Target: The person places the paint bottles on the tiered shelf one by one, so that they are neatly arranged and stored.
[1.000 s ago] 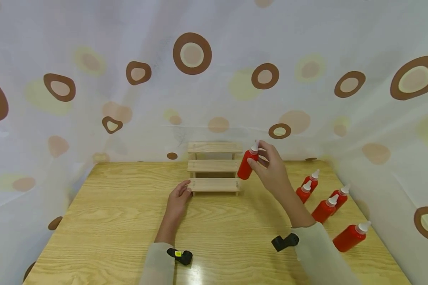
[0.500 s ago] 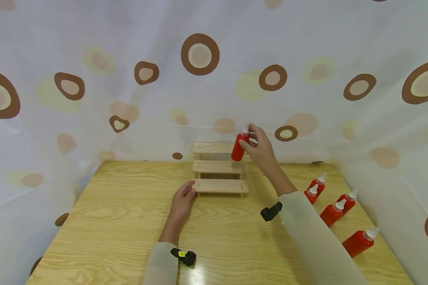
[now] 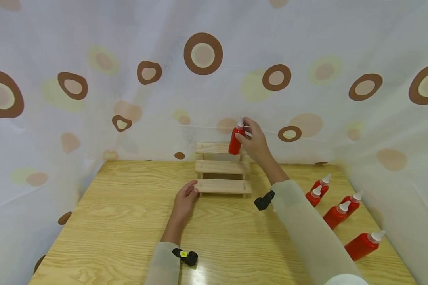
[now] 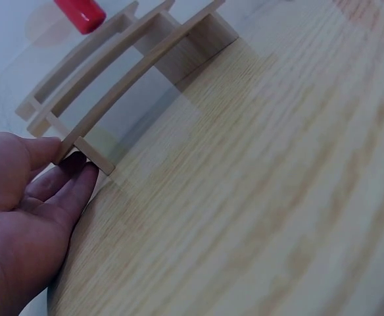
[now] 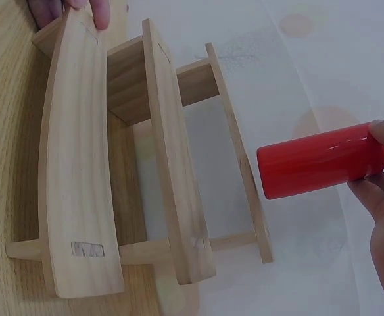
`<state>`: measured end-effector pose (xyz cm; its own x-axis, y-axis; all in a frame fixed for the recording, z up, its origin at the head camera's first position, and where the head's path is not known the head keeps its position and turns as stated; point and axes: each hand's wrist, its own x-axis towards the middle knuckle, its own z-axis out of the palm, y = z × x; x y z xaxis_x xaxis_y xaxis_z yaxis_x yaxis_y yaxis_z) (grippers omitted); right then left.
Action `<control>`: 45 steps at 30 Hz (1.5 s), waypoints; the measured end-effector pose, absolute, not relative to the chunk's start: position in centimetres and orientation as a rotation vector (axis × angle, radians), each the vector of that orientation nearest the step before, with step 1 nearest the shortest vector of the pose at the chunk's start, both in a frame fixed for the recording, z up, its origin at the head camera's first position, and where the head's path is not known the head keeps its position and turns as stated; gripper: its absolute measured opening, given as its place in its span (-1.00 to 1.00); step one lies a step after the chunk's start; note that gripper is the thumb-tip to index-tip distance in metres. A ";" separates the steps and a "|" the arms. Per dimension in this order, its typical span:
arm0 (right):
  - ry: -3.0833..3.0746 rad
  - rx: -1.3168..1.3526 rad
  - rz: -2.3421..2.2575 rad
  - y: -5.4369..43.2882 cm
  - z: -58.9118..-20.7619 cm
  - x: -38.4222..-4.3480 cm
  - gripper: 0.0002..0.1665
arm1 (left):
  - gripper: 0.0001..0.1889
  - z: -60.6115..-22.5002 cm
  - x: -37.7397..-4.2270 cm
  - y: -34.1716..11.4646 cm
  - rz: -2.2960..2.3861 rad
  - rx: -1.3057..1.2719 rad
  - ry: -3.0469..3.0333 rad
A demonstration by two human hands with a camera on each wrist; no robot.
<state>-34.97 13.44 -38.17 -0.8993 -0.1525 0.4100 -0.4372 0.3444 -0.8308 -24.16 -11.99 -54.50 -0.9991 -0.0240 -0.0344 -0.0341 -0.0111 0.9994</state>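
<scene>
My right hand (image 3: 255,144) grips a red squeeze bottle (image 3: 235,141) with a white pointed cap, thumb and fingers around its upper part. Held nearly upright, the bottle overlaps the right part of the top step in the head view. In the right wrist view its base (image 5: 267,172) hangs just off the edge of the top board (image 5: 235,148). A three-tier wooden step rack (image 3: 222,186) stands on the table by the back wall. At its left end my left hand (image 3: 184,200) pinches the lowest step, thumb on top and fingers beneath, as the left wrist view shows.
Several more red squeeze bottles, among them a near one (image 3: 362,246) and a far one (image 3: 321,188), stand on the right side of the wood-grain table (image 3: 128,221). A patterned white sheet (image 3: 157,107) closes off the back and both sides.
My right hand has carried the bottle up and leftward, from beside the rack to its top step. My left hand keeps its hold on the rack. The head view has shifted slightly.
</scene>
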 end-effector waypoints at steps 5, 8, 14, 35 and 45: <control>-2.342 0.558 1.624 12.6 -38.7 -36.1 -0.35 | -0.59 -54.6 -24.3 -12.1 2.222 -0.063 2.210; -2.356 0.574 1.646 11.9 -38.8 -36.4 -0.34 | -0.59 -54.6 -24.2 -12.2 2.222 -0.076 2.214; -2.364 0.593 1.674 10.5 -38.7 -36.6 -0.34 | -0.60 -54.5 -24.1 -12.0 2.225 -0.070 2.219; -2.262 0.621 1.873 7.5 -39.4 -38.8 -0.39 | -0.59 -54.3 -24.1 -11.7 2.236 -0.072 2.217; -2.283 0.618 1.785 7.3 -39.9 -38.7 -0.43 | -0.58 -54.3 -24.0 -11.9 2.232 -0.081 2.226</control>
